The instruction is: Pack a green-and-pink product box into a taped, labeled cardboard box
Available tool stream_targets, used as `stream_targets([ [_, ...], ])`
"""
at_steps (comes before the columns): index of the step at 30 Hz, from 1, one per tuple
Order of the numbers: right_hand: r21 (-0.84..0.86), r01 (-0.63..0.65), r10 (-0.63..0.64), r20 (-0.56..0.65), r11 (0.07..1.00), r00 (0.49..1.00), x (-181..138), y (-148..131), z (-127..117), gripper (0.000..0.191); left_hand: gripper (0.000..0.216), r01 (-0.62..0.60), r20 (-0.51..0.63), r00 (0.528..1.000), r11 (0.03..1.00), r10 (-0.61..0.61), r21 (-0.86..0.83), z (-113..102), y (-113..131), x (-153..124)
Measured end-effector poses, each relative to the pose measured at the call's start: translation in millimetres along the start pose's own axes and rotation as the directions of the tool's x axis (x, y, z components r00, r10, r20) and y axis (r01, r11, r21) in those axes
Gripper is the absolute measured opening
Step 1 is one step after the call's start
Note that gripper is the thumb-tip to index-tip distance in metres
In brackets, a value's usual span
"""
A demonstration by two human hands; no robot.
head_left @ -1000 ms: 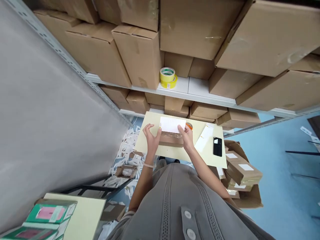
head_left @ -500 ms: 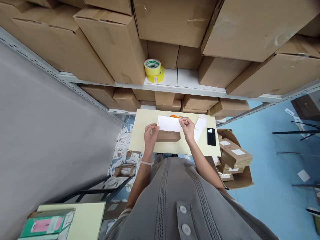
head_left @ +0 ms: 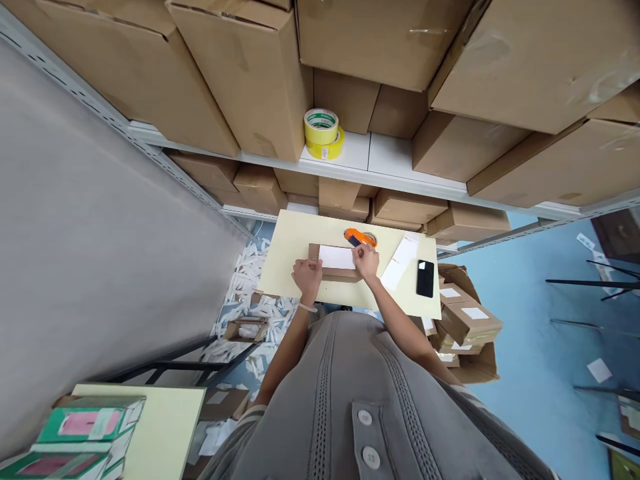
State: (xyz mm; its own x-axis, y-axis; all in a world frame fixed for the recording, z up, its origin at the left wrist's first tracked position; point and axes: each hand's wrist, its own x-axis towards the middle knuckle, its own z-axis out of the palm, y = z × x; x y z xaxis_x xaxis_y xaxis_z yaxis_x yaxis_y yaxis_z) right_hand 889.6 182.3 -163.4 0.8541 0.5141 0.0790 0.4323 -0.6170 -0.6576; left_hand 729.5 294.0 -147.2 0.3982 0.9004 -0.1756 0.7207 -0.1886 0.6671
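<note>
A small brown cardboard box [head_left: 341, 274] lies on the pale yellow table [head_left: 285, 247] in front of me. Flat over its top is a blank-faced white label [head_left: 337, 257]. My left hand [head_left: 307, 277] has its fingers closed at the label's lower left corner, against the box. At the label's right end, my right hand [head_left: 367, 261] pinches the edge between thumb and fingers. An orange tape dispenser [head_left: 354, 237] sits just behind the box. Right of my right hand lies a strip of white labels [head_left: 401, 259].
A black phone [head_left: 425, 278] rests near the table's right edge. Two yellow tape rolls [head_left: 323, 135] are stacked on the shelf among large cartons [head_left: 370, 40]. An open carton of labelled boxes [head_left: 473, 360] stands right of the table. Paper scraps [head_left: 245, 273] litter the floor at left.
Both hands have lowered the white label from above the box onto its top. The orange dispenser behind it shows more fully, and the camera view has shifted slightly.
</note>
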Motion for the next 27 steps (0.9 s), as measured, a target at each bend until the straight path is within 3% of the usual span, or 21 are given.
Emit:
stream_targets([
  [7, -0.192, 0.082, -0.083, 0.005, 0.978, 0.997, -14, 18, 18, 0.024, 0.027, -0.047, 0.010, 0.999, 0.984, 0.046, 0.172, 9, -4, -2],
  [22, -0.410, 0.198, -0.155, 0.137, 0.890, 0.978, -14, 19, 26, 0.033, 0.022, -0.126, -0.010, 0.991, 0.938, 0.137, 0.324, 18, -3, -4],
  [27, -0.385, 0.120, -0.088, 0.101, 0.915, 0.991, -12, 19, 22, 0.027, 0.020, -0.120, -0.017, 0.991, 0.930, 0.134, 0.347, 16, -7, -3],
])
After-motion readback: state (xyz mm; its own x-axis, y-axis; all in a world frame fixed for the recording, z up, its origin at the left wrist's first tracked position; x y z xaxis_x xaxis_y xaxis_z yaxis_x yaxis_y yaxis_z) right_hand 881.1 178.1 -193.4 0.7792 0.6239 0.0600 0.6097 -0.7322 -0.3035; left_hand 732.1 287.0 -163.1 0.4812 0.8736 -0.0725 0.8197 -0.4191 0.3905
